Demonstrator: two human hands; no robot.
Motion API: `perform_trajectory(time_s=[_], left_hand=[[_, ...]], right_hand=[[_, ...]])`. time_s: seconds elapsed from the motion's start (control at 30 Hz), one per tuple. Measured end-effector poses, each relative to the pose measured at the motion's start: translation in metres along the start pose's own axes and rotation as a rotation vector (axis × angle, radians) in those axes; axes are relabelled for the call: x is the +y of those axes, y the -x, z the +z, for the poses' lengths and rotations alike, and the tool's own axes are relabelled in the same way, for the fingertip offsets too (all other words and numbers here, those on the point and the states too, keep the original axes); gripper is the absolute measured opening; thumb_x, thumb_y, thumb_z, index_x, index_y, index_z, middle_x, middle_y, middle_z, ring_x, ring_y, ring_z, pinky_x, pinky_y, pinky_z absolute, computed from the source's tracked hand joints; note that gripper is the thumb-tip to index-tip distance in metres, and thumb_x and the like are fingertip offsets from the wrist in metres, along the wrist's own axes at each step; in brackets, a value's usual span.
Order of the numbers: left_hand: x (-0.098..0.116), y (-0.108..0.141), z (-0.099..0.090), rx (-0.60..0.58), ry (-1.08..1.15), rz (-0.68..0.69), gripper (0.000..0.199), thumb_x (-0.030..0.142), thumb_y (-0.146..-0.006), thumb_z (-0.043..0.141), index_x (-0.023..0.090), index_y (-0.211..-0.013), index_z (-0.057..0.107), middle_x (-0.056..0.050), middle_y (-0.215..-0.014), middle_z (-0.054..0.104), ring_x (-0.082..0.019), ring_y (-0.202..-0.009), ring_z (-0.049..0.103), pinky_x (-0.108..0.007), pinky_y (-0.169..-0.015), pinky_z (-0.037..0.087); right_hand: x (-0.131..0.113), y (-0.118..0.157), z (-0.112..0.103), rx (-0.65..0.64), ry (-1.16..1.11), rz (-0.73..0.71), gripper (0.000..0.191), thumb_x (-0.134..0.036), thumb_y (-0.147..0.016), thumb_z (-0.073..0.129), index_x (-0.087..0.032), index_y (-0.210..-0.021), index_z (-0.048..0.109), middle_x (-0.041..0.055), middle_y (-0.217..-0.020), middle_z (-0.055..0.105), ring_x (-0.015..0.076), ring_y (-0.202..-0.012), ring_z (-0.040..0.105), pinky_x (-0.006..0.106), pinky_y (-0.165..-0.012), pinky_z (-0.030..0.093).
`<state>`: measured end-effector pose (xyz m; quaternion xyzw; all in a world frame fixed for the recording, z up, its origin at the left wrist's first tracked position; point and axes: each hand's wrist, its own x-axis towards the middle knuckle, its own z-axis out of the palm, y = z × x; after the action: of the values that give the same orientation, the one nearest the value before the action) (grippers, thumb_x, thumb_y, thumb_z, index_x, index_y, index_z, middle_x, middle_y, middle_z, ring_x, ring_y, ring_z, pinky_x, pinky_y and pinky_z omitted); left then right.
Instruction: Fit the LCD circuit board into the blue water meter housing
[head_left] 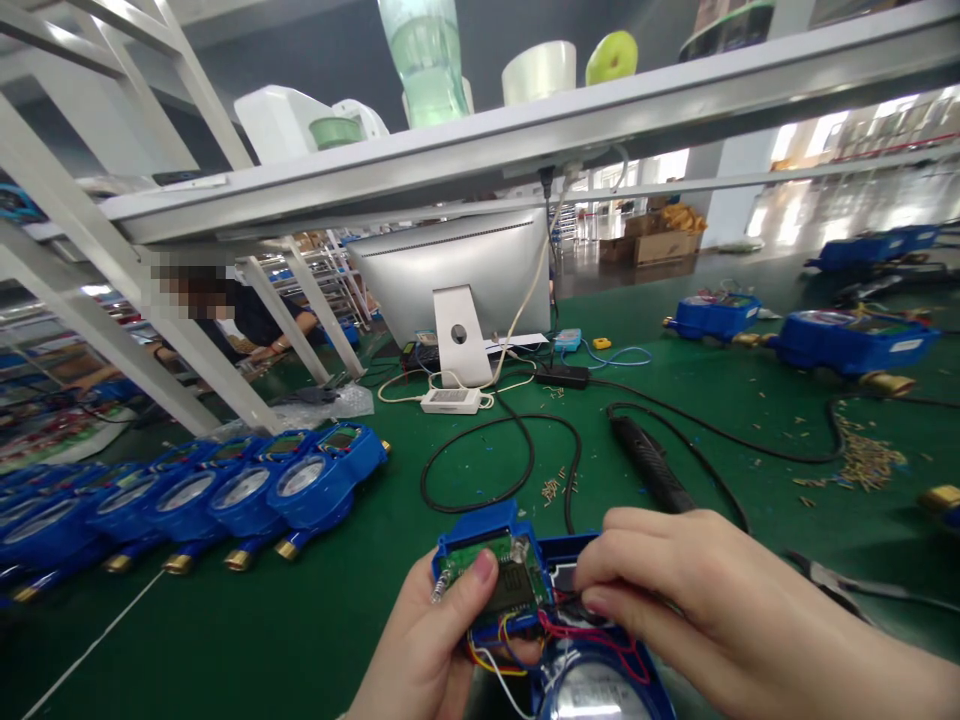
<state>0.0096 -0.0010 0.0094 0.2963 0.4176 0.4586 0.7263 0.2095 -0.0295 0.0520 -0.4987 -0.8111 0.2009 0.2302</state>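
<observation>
My left hand (427, 630) is wrapped round a blue plastic housing (484, 520), its thumb pressing on the green circuit board (469, 552) inside. A small spring stands out at the board's left edge. Red, yellow, blue and white wires (600, 637) run from that housing to the open water meter (596, 690), whose round dial faces up at the bottom of the view. Over the meter's compartment, my right hand (682, 580) has thumb and fingertips pinched together at dark wires. Whether they grip a wire or a small part is hidden.
Finished-looking blue meters (300, 480) stand in rows at left. A black electric screwdriver (649, 460) with its cable, pliers (832, 575) and loose screws (870, 455) lie at right. Behind are a monitor (457, 270) and an overhead shelf (495, 130). Another person (262, 310) sits beyond the frame.
</observation>
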Motion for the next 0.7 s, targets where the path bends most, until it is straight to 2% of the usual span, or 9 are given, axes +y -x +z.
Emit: perform_trajectory(time_s=[0.17, 0.3, 0.43, 0.53, 0.6, 0.7], left_hand=[[-0.002, 0.003, -0.003, -0.029, 0.029, 0.003, 0.034, 0.029, -0.06, 0.088, 0.013, -0.085, 0.07, -0.006, -0.069, 0.071, -0.02, -0.058, 0.068, -0.022, -0.047, 0.052], [-0.002, 0.003, -0.008, -0.024, 0.006, -0.029, 0.041, 0.031, -0.058, 0.089, 0.015, -0.089, 0.071, -0.006, -0.07, 0.072, -0.021, -0.06, 0.069, -0.025, -0.053, 0.055], [-0.003, 0.0, -0.014, -0.021, -0.017, -0.035, 0.04, 0.034, -0.057, 0.09, 0.015, -0.087, 0.073, -0.007, -0.071, 0.074, -0.023, -0.06, 0.07, -0.024, -0.05, 0.054], [-0.005, -0.003, -0.019, -0.064, -0.01, -0.067, 0.047, 0.031, -0.054, 0.091, 0.014, -0.093, 0.073, -0.008, -0.071, 0.074, -0.024, -0.06, 0.071, -0.022, -0.048, 0.052], [-0.006, -0.004, -0.021, -0.055, 0.028, -0.101, 0.046, 0.026, -0.055, 0.09, 0.014, -0.096, 0.073, -0.008, -0.073, 0.075, -0.025, -0.063, 0.072, -0.025, -0.053, 0.054], [-0.007, -0.004, -0.023, 0.002, 0.118, -0.119, 0.045, 0.022, -0.056, 0.089, 0.016, -0.098, 0.073, -0.008, -0.082, 0.077, -0.029, -0.076, 0.073, -0.033, -0.07, 0.058]], right_hand=[[-0.007, -0.002, -0.002, 0.02, -0.188, 0.089, 0.014, -0.018, -0.087, 0.057, -0.024, -0.077, 0.063, -0.0072, -0.075, 0.063, 0.0057, -0.067, 0.056, 0.014, -0.058, 0.039], [0.005, -0.006, 0.0, -0.002, -0.243, 0.123, 0.013, -0.022, -0.089, 0.058, -0.023, -0.077, 0.064, -0.0071, -0.075, 0.063, 0.0059, -0.07, 0.056, 0.015, -0.062, 0.039], [0.021, -0.007, 0.004, -0.038, -0.292, 0.071, 0.013, -0.018, -0.09, 0.055, -0.022, -0.083, 0.065, -0.0061, -0.082, 0.063, 0.0054, -0.075, 0.057, 0.015, -0.067, 0.041], [0.024, -0.007, 0.003, -0.019, -0.317, 0.046, 0.013, -0.017, -0.091, 0.054, -0.023, -0.086, 0.065, -0.0063, -0.084, 0.063, 0.0051, -0.077, 0.058, 0.014, -0.069, 0.041], [0.022, -0.006, 0.002, -0.017, -0.329, 0.063, 0.013, -0.018, -0.09, 0.054, -0.022, -0.085, 0.065, -0.0065, -0.083, 0.063, 0.0052, -0.076, 0.058, 0.014, -0.068, 0.042], [0.022, -0.007, 0.0, -0.045, -0.315, 0.104, 0.013, -0.02, -0.091, 0.053, -0.021, -0.084, 0.064, -0.0061, -0.082, 0.064, 0.006, -0.075, 0.058, 0.016, -0.068, 0.042]])
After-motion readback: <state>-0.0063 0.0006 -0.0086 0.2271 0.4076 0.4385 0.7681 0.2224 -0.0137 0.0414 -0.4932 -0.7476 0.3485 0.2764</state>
